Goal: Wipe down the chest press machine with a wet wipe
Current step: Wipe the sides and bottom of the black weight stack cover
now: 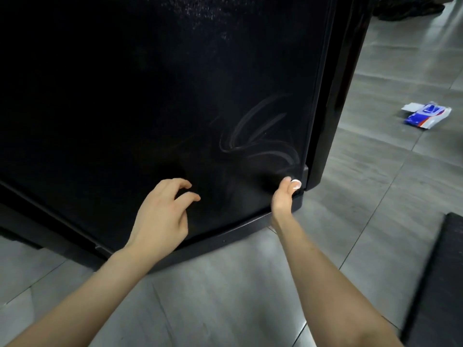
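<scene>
Head view: wet wipe (295, 182) is pinched by right hand (283, 199) at bottom-right corner of machine panel (150, 96); left hand (162, 216) hovers empty, fingers curled. Wiping underway; base edge prob. needed next.

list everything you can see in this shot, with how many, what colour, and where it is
machine panel: one, glossy black, fills the upper left and centre; curved wipe streaks low on its right side
machine base: one, dark grey, runs along the foot of the panel
floor: grey tiles, right side and bottom
wipe packet: one, blue and white, lying on the floor at the right
dark mat or block: one, black, lower right edge, partly cut off
dark heap: one, blackish, top right corner, too unclear to name
wet wipe: one, white, only a small bit shows at the right fingertips, against the panel's lower right corner
left hand: bare, fingers curled, empty, in front of the panel
right hand: bare, pinching the wipe
</scene>
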Demonstrator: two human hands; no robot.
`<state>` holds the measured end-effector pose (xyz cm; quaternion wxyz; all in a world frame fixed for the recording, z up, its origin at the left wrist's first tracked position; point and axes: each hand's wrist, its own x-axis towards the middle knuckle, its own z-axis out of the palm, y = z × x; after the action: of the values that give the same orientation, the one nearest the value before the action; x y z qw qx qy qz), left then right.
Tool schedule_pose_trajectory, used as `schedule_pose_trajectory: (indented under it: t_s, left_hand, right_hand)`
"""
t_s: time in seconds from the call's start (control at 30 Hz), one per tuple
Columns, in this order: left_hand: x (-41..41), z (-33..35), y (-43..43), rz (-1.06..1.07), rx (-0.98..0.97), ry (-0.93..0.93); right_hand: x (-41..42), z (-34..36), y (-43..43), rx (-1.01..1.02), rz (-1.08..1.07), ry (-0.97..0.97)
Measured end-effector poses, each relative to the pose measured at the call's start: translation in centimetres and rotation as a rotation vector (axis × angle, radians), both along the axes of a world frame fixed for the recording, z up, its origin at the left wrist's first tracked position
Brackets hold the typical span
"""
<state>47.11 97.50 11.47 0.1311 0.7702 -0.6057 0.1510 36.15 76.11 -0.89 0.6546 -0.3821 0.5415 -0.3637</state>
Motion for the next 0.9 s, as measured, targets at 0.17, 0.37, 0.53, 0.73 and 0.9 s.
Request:
schedule_pose_trajectory:
  t_s: [0.17, 0.37, 0.53, 0.73, 0.9]
  left_hand:
    - [2.2, -1.4, 3.9, 0.078, 0.038, 0.006]
    - [4.8, -3.3, 7.9, 0.128, 0.07, -0.001]
    - [6.8, -4.9, 11.2, 0.206, 0.045, 0.035]
    - [8.7, -7.6, 15.8, 0.356, -0.044, 0.223]
    - [9.0, -9.9, 17.9, 0.903, -0.126, 1.019]
  right_hand:
    - [1.9, -3.7, 6.4, -0.162, 0.26, 0.192]
    - [4.8, -6.9, 14.1, -0.498, 0.442, 0.64]
    - [7.3, -7.4, 19.5, -0.594, 0.624, 0.812]
    - [10.8, -7.6, 26.0, -0.729, 0.749, 0.827]
    - [13.3, -6.7, 30.0, -0.794, 0.978, 0.65]
